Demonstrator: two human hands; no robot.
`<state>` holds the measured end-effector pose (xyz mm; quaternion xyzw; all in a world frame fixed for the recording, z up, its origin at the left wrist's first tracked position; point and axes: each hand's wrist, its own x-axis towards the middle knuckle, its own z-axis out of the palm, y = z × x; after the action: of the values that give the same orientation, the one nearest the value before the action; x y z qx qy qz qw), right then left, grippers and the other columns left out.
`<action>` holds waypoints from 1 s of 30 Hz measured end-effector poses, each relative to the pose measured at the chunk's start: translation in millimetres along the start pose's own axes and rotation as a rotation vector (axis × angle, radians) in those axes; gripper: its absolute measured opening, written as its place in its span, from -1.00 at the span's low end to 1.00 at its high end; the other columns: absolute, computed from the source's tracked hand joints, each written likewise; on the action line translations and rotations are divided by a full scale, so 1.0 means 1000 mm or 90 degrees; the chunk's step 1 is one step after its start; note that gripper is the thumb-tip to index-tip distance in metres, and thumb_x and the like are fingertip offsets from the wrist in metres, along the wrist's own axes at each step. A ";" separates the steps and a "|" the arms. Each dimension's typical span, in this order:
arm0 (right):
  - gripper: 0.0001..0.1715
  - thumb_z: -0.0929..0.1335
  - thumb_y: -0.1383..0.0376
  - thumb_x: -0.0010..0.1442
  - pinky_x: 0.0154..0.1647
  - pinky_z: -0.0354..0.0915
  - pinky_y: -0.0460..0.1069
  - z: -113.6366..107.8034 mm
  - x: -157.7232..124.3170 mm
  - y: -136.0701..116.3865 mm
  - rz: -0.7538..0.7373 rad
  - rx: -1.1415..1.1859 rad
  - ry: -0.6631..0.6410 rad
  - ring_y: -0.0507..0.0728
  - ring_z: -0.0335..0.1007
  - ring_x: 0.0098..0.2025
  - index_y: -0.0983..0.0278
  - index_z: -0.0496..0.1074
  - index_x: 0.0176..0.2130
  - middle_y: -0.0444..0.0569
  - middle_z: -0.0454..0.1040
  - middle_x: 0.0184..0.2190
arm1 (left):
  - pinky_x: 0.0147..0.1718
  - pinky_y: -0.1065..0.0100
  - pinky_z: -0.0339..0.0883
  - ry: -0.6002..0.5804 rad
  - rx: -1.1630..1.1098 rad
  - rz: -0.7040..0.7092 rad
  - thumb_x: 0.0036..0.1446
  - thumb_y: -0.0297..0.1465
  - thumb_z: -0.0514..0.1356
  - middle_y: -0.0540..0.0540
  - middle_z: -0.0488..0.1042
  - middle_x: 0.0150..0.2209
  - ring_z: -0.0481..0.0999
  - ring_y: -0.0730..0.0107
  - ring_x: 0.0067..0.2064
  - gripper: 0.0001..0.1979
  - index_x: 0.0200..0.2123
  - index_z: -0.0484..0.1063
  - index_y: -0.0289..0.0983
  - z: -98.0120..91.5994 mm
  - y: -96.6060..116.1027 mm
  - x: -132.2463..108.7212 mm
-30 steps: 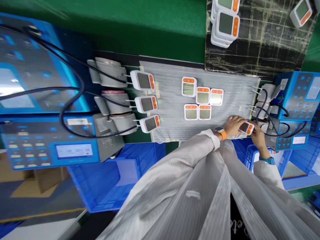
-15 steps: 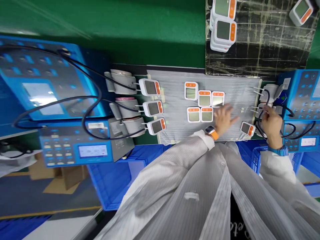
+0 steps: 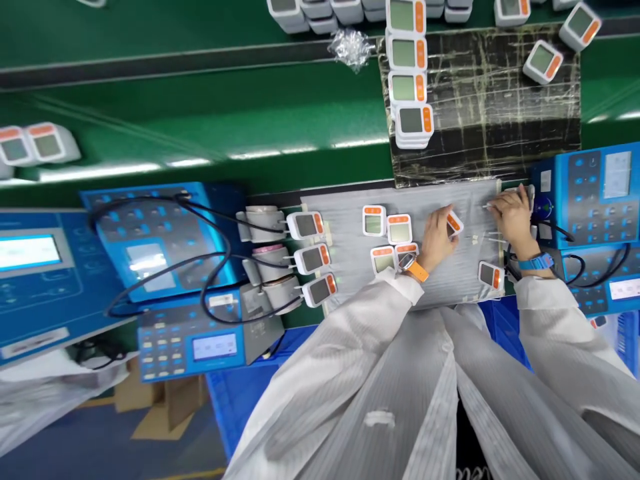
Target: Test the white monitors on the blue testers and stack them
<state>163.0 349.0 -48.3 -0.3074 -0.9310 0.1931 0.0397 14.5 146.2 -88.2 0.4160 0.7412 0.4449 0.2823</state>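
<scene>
Pinching a white digital meter [image 3: 453,225] between near-closed fingers, its orange-banded long edge slanting toward far right, the left hand [image 3: 437,239] holds it over the grey sheet [image 3: 350,267]; the right hand [image 3: 513,217] touches a socket fixture [image 3: 524,195], grip unclear.

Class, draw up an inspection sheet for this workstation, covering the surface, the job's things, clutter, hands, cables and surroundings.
Surface: grey ribbed mat on a green conveyor belt.
Job's things: white, orange-trimmed meters; five lie on the mat, three plug into grey cylindrical fixtures, others stack on a black taped board.
Clutter: crumpled clear plastic wrap on the belt.
Hands: left hand holds a sixth meter; right hand sits at the mat's right edge.
Cables: black cables loop among the fixtures.
Surroundings: blue keypad testers, blue plastic crate, brown cardboard box.
</scene>
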 end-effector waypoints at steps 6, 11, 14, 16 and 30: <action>-0.75 0.34 0.23 0.41 0.53 -0.01 0.43 0.011 -0.004 -0.002 -0.012 0.073 0.011 0.31 0.58 0.05 0.20 0.62 -0.19 0.07 0.68 -0.10 | 0.19 0.10 0.51 0.006 -0.275 0.012 0.13 -0.48 0.35 -0.29 0.30 0.33 0.41 0.09 0.36 -0.15 0.41 0.05 -0.11 0.044 0.001 0.032; -0.73 0.34 0.26 0.42 0.54 -0.02 0.40 0.013 -0.002 -0.008 -0.011 0.018 -0.004 0.31 0.53 0.01 0.23 0.65 -0.19 0.08 0.67 -0.18 | 0.18 0.08 0.52 0.012 -0.346 -0.017 0.09 -0.47 0.35 -0.30 0.33 0.31 0.41 0.09 0.39 -0.23 0.30 0.10 -0.11 0.062 -0.009 0.037; -0.72 0.33 0.28 0.41 0.53 -0.02 0.42 0.013 0.000 -0.009 -0.011 -0.009 0.008 0.33 0.47 0.01 0.20 0.65 -0.22 0.08 0.65 -0.21 | 0.17 0.08 0.52 0.015 -0.342 -0.031 0.07 -0.47 0.36 -0.28 0.36 0.30 0.40 0.09 0.40 -0.24 0.27 0.10 -0.10 0.063 -0.011 0.034; -0.73 0.33 0.29 0.40 0.53 -0.02 0.43 0.014 -0.001 -0.007 -0.017 -0.004 0.022 0.33 0.44 0.00 0.17 0.65 -0.22 0.06 0.64 -0.22 | 0.16 0.08 0.53 0.015 -0.336 -0.034 0.06 -0.46 0.37 -0.28 0.37 0.30 0.40 0.09 0.41 -0.25 0.26 0.11 -0.09 0.064 -0.011 0.033; -0.68 0.27 0.32 0.41 0.54 -0.09 0.43 0.009 0.006 -0.010 -0.041 -0.030 -0.019 0.36 0.40 0.03 0.17 0.64 -0.16 0.09 0.59 -0.19 | 0.07 0.16 0.58 0.014 -0.296 -0.041 0.06 -0.51 0.38 -0.28 0.38 0.31 0.42 0.10 0.38 -0.32 0.20 0.19 -0.14 0.066 -0.003 0.033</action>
<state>151.2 341.9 -53.5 -0.2751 -0.9452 0.1740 0.0246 49.5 202.0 -121.8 0.3106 0.6348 0.5990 0.3764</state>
